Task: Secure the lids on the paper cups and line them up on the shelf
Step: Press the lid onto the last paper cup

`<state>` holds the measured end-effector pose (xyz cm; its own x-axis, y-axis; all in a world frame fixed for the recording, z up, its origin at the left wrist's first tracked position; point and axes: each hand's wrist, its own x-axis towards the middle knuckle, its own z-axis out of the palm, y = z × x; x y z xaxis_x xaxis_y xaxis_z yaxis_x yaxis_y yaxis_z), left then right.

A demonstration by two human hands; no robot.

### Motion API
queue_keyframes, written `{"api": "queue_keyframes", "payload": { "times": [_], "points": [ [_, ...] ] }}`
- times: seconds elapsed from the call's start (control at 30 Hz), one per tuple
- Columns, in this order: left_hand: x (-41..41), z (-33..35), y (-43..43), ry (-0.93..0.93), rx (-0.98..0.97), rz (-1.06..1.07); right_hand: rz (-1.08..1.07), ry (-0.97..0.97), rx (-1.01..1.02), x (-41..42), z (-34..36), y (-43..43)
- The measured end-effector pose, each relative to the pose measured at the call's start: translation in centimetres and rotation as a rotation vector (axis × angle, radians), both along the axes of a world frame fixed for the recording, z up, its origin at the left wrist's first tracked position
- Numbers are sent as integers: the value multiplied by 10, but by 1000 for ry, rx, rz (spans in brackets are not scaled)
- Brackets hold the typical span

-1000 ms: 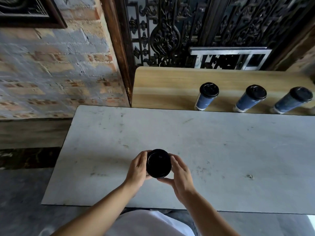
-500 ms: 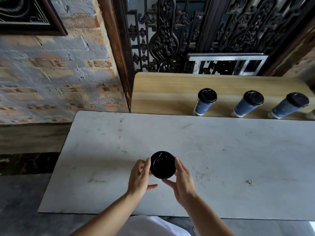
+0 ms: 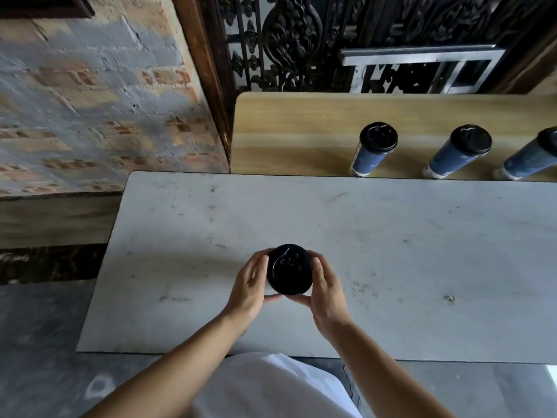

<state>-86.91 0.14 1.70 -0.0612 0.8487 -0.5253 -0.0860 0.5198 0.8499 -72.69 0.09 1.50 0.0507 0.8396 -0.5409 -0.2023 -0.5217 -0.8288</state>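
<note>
A paper cup with a black lid (image 3: pixel 289 269) stands on the grey table (image 3: pixel 391 251), seen from straight above so its body is hidden. My left hand (image 3: pixel 251 285) cups its left side and my right hand (image 3: pixel 325 289) cups its right side, fingers wrapped around the lid's rim. On the wooden shelf (image 3: pixel 301 137) behind the table stand three blue cups with black lids in a row: one (image 3: pixel 372 150), a second (image 3: pixel 458 152) and a third (image 3: pixel 530 156) cut by the right edge.
A brick wall (image 3: pixel 90 101) rises at the left beyond the table's edge. Dark ornate ironwork (image 3: pixel 301 40) and a white metal frame (image 3: pixel 422 67) stand behind the shelf. The shelf has bare wood left of the first cup.
Both hands have closed in tighter around the lidded cup; the left hand, half open half a second ago, now wraps its side. The camera view tilted downward.
</note>
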Motion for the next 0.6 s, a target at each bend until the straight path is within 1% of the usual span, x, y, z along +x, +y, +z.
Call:
{"api": "queue_keyframes", "payload": {
  "times": [0.33, 0.6],
  "points": [
    [6, -1, -1, 12, 67, 16, -8, -31, 15, -2, 1, -1],
    [2, 3, -8, 1, 37, 12, -1, 83, -124, 8, 10, 3]
  ]
}}
